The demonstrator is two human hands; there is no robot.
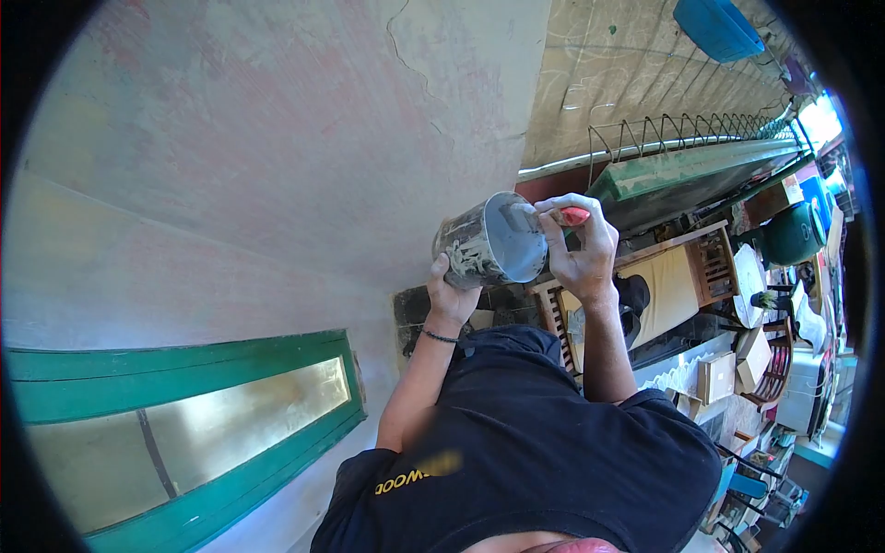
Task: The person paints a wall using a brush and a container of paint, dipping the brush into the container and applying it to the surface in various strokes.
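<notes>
My left hand (450, 290) is wrapped round the lower side of a small bucket (466, 253), its outside smeared with pale and dark streaks. The bucket is tilted, its mouth facing my right hand, and the inside looks coated in whitish-grey material. In my right hand (585, 249), the fingers pinch a red-handled putty knife (573, 217). Its greyish flat end reaches into the mouth of the bucket and is partly hidden by the rim and fingers. Pale dust or residue covers the right fingers.
Ahead is a patchy pink-white wall (277, 120) with a thin crack. A green-framed window (184, 405) lies to the left. On the right are a wooden bench (678, 276) with a yellowish cushion, a green panel (691, 184), a blue basin (719, 29) and cluttered furniture.
</notes>
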